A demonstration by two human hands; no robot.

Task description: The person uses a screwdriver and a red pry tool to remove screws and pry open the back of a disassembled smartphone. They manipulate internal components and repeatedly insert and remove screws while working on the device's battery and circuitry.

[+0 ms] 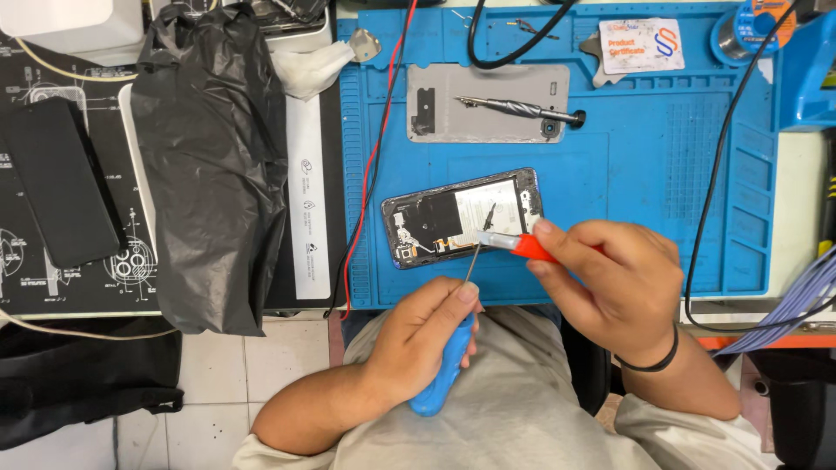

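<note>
Opened grey smartphone (461, 218) on blue silicone repair mat (627, 209).
Left hand (427, 335) fingers clamped on blue-handled screwdriver (444, 374); right hand (623, 283) fingers clamped on red-handled tool (521, 245) over phone.

Blue-handled screwdriver (442, 372), red-handled tool (522, 247), opened phone (463, 218) flat on blue mat (627, 191).

The mat (610, 200) is bright blue. The left hand (422, 335) holds a screwdriver (446, 370) with a blue handle. The right hand (614, 283) holds a tool (522, 246) that is red and white. The open phone (464, 218) is black and white inside. The back cover (488, 103) is grey. The bag (209, 165) is shiny black. One wire (370, 165) is red. The wristband (653, 359) is black.
</note>
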